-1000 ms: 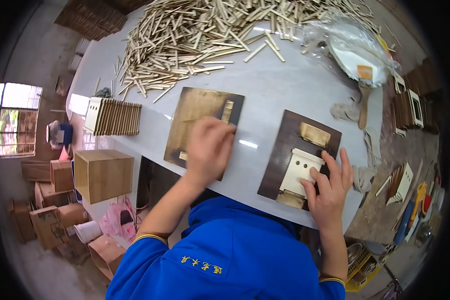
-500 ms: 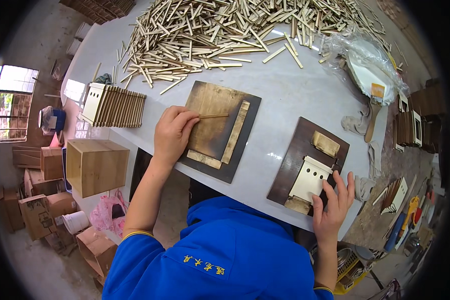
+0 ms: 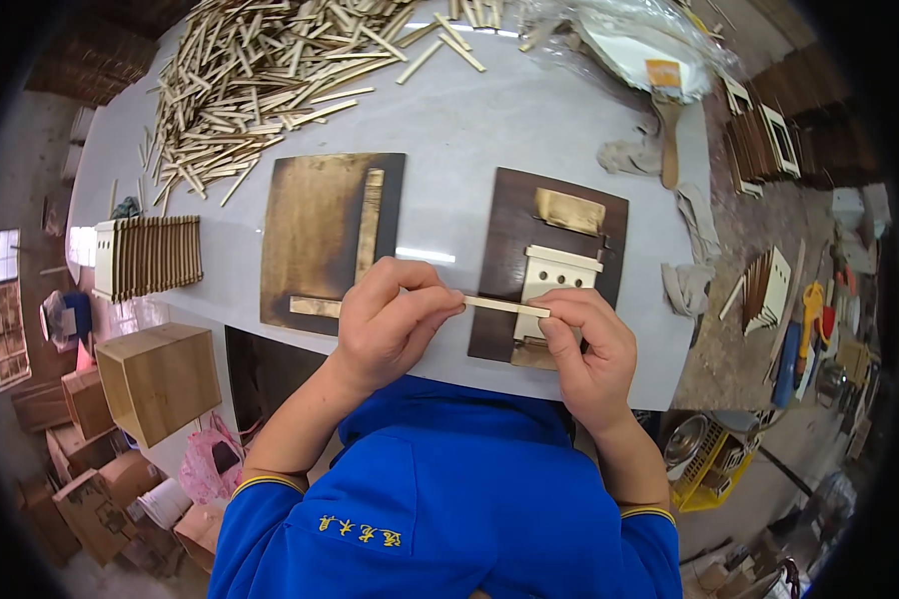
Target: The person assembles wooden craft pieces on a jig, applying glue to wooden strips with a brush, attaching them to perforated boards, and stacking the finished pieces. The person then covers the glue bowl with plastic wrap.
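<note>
A thin pale wooden strip (image 3: 504, 304) is held level between my two hands. My left hand (image 3: 395, 319) pinches its left end, and my right hand (image 3: 584, 344) pinches it near the right end. Beneath and beyond my right hand lies a dark board (image 3: 504, 215) with wooden blocks fixed on it. On that board rests a pale wooden panel (image 3: 544, 260) with a row of holes, partly hidden by my right hand. Left of it, past my left hand, lies a second board (image 3: 315, 220) with a stained face and wooden stop strips along two edges.
A big heap of wooden strips (image 3: 270, 80) covers the table's far left. A row of stacked panels (image 3: 150, 258) stands at the left edge. Far right are a plastic-wrapped tub of white paste (image 3: 619, 45) and a brush (image 3: 669, 140). A wooden box (image 3: 160, 384) sits lower left.
My left hand has carried the strip rightward, off the stained board. My right hand has lifted from beside the holed panel and now grips the strip's other end. The view has shifted right.
</note>
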Motion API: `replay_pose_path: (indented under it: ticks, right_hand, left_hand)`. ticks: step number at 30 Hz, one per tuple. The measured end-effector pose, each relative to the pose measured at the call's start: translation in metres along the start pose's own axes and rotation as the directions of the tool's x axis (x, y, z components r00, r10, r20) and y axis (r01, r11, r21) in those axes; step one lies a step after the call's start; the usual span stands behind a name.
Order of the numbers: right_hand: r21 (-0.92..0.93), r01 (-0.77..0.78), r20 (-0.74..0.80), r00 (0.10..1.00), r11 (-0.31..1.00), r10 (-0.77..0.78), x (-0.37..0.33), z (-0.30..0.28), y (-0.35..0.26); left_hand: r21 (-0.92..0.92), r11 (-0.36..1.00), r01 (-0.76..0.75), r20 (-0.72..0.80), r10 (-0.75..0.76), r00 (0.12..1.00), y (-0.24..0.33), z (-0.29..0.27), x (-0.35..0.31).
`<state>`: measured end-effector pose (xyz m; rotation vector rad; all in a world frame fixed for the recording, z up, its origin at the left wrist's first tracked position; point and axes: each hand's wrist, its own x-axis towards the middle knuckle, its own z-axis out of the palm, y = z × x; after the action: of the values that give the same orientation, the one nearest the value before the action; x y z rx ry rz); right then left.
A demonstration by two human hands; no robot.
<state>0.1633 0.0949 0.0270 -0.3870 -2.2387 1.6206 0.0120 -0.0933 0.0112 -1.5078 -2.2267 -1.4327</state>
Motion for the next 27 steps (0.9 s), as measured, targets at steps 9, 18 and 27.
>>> replay_pose_path:
  ticks: [9, 18, 27]
  right_hand:
    - [-0.005, -0.015, -0.017, 1.000, 1.000, 0.015, -0.015, -0.026, 0.009]
    - [-0.011, -0.051, 0.034, 0.998, 0.999, 0.051, -0.010, -0.060, 0.008]
    - [-0.921, 0.237, 0.037, 0.843, 0.310, -0.536, 0.091, -0.154, 0.050]
  left_hand:
    - [-0.379, 0.791, 0.481, 0.337, -0.366, 0.867, 0.013, 0.012, 0.010]
    - [-0.391, 0.189, 0.901, 0.744, -0.512, 0.430, 0.024, 0.011, 0.023]
    - [-0.570, 0.026, 0.821, 0.679, -0.548, 0.489, 0.014, 0.021, 0.044]
